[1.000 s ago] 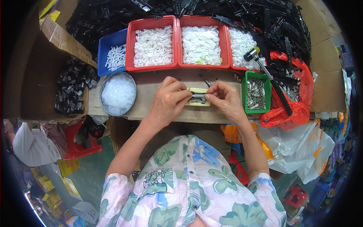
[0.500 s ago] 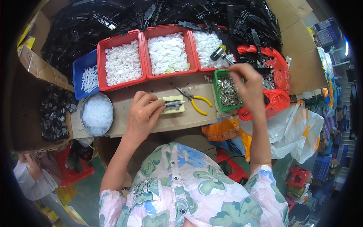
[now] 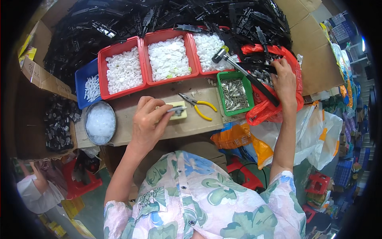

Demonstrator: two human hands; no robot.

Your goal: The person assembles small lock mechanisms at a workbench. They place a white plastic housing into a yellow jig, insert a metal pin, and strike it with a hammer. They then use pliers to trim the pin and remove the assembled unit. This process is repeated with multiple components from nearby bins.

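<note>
My left hand (image 3: 148, 120) is closed, thumb and fingertips pinching a thin, pale stick-like part (image 3: 177, 108) above a cream block (image 3: 182, 114). A small dark piece lies on that block, partly covered. Just right of it are pliers (image 3: 205, 103) with yellow handles, jaws toward the upper left. My right hand (image 3: 285, 81) reaches into a red plastic bag (image 3: 293, 65) of small grey parts (image 3: 263, 76); its fingers are bent together, and what they pinch is hidden. A hammer (image 3: 248, 75) rests across the green bin's corner and the bag, apart from both hands.
Three red bins (image 3: 144, 81) of white discs stand along the far side, beside a blue bin (image 3: 81, 89) of white pegs. A green bin (image 3: 237, 112) holds metal pins. A round bowl (image 3: 115, 125) holds clear pieces. Black plastic parts (image 3: 131, 20) pile up behind.
My right hand has left the hammer and moved right, into the red bag. The hammer now lies at rest. My left hand stays at the cream block; the whole view has shifted slightly.
</note>
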